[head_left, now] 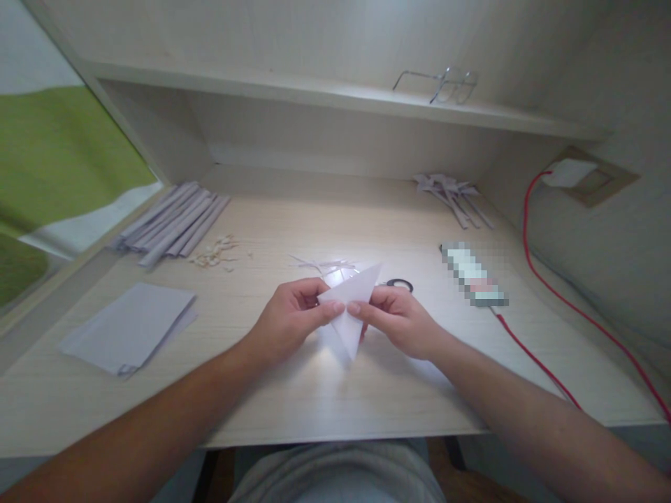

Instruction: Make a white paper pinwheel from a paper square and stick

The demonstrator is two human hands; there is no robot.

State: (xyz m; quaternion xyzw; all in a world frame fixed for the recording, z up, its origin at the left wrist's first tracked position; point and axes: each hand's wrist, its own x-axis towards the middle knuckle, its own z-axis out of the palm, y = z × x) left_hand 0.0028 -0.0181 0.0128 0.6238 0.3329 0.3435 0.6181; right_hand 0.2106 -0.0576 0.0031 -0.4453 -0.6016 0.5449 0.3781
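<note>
A white folded piece of paper (354, 290), pointed at its top right and at its bottom, is held over the middle of the desk. My left hand (296, 311) pinches its left side, thumb on the front face. On the other side my right hand (395, 318) grips it the same way, the two thumbs almost meeting. The fingers behind the paper are mostly hidden. Just beyond lie thin paper strips (325, 263). A black ring-shaped handle (401, 284) shows behind my right hand; the rest of that item is covered.
Rolled paper tubes (172, 220) lie at the back left, near small pale scraps (214, 251). A stack of paper sheets (131, 325) is at the left. More folded paper pieces (453, 195) sit back right. A phone (474, 274) with a red cable (537, 363) lies right; glasses (445, 84) rest on the shelf.
</note>
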